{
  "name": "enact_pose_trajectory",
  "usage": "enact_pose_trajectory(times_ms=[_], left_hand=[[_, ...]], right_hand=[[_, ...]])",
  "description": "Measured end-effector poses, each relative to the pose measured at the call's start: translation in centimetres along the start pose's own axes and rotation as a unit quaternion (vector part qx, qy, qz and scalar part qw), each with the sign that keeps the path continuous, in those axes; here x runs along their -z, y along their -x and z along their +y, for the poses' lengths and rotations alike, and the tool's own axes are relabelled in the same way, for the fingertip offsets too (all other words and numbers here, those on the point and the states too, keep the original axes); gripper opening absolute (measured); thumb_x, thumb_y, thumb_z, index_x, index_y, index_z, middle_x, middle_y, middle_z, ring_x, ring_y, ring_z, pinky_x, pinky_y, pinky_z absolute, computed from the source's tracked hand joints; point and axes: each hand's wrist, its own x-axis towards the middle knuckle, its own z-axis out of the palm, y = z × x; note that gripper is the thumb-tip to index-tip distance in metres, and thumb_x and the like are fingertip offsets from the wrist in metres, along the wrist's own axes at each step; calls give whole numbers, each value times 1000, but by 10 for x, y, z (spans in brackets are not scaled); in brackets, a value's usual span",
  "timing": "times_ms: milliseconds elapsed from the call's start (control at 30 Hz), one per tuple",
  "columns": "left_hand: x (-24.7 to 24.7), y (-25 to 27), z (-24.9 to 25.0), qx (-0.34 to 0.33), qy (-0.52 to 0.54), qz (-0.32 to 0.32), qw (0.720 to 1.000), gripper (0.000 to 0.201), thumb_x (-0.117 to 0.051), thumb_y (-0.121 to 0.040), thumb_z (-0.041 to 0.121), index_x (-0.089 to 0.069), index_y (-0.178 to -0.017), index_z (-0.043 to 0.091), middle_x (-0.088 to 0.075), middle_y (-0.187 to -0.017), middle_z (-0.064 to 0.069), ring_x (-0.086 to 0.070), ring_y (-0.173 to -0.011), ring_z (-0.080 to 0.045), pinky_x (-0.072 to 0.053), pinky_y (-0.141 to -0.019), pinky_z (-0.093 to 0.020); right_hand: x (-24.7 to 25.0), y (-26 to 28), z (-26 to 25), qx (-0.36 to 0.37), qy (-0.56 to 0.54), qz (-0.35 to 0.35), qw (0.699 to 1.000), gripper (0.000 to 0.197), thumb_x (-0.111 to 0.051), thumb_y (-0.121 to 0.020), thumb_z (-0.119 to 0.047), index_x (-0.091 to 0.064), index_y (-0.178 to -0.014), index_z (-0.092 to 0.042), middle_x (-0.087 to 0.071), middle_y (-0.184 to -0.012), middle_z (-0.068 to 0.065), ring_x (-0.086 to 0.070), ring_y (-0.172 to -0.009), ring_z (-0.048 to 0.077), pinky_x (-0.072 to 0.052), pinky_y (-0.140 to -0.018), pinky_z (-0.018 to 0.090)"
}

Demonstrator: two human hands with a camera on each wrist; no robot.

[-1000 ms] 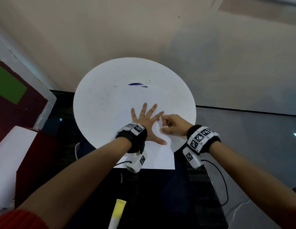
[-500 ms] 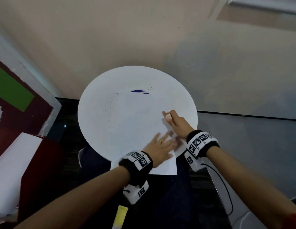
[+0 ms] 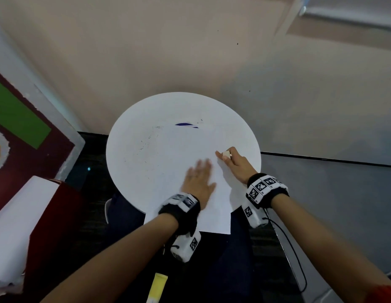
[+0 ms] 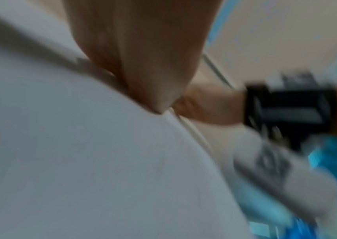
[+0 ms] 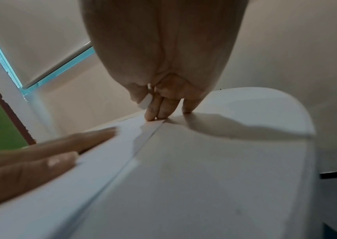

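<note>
Well, flimsy paper (image 3: 216, 217) likely buckles, so my flat left hand (image 3: 197, 182) pins it beside the eraser (image 3: 226, 154) my right hand (image 3: 236, 164) pinches at two o'clock.

Beige wall (image 3: 168, 51) behind a round white table (image 3: 135, 167) (scuffed), dark floor (image 3: 89, 149), roller blind (image 3: 354, 17) at upper right

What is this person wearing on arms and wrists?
Behind the left hand is a black left wristband, behind the right hand a right wristband alike, both topped with white tiles bearing black square-code markers. A white marked box hangs under each wrist. A thin black cable trails from the right one. Forearms bare; a red sleeve edges the right arm.
</note>
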Motion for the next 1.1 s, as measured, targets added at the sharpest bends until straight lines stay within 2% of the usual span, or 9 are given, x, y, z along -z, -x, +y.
enact_pose_trajectory(times_ms=[67,133,300,367,500,600,667,800,1100], left_hand=[[4,9,-17,191,31,-20,981,71,-11,-103,46,20,-148,0,28,-154,-20,22,-144,-35,7,-118,-42],[4,18,-17,247,27,-20,968,75,-9,-102,49,21,-145,-4,29,-151,-27,23,-142,-41,6,-119,-45],[0,14,22,-127,-14,-10,992,59,-13,-105,41,8,-154,16,17,-160,-4,22,-145,-28,9,-118,-45],[1,9,14,-173,-16,-37,984,55,-14,-106,39,7,-154,24,17,-160,3,20,-146,-23,12,-117,-41],[-3,22,-45,74,11,-4,997,61,-10,-105,40,19,-150,10,30,-155,-5,22,-145,-26,9,-117,-38],[0,47,-85,257,49,11,965,68,-9,-103,44,19,-147,-1,26,-156,-17,20,-145,-30,6,-120,-41],[-1,57,-91,189,22,60,980,68,3,-99,50,21,-146,5,27,-155,-13,20,-145,-30,6,-119,-42],[-9,58,-74,-147,15,10,989,70,6,-91,59,13,-151,25,25,-157,8,27,-143,-16,16,-117,-36],[13,27,-42,-79,-10,-24,997,56,-25,-105,33,-4,-154,15,6,-162,3,9,-149,-20,3,-120,-39]], right_hand=[[0,1,-2,-2,-9,-4,1000,22,-36,-102,-35,-36,-96,-13,-64,-125,-3,-62,-97,23,-41,-79,32],[0,3,-5,-3,-10,-1,1000,21,-36,-102,-35,-36,-97,-14,-62,-127,-7,-62,-98,21,-39,-74,28],[-2,2,-1,-1,-15,12,1000,21,-35,-101,-37,-38,-103,-16,-63,-127,-2,-62,-103,21,-43,-77,28],[-1,4,-1,1,-16,16,1000,22,-36,-102,-35,-39,-104,-13,-63,-127,-4,-60,-105,17,-41,-76,26],[-2,6,-3,6,-16,13,1000,24,-35,-103,-31,-40,-105,-7,-60,-128,-10,-57,-103,14,-34,-72,19],[-2,6,-3,1,-15,10,1000,25,-34,-103,-32,-40,-106,-8,-60,-129,-8,-56,-108,13,-36,-76,20],[-1,5,-5,-9,-9,4,1000,25,-35,-102,-35,-39,-105,-10,-62,-128,-5,-58,-110,19,-41,-83,29],[-9,10,-19,-4,16,22,1000,22,-34,-102,-34,-35,-99,-12,-67,-113,10,-64,-90,31,-47,-77,37],[-18,35,-16,-35,-12,41,998,29,-33,-103,-33,-39,-106,-5,-61,-96,-5,-58,-85,18,-40,-64,18]])
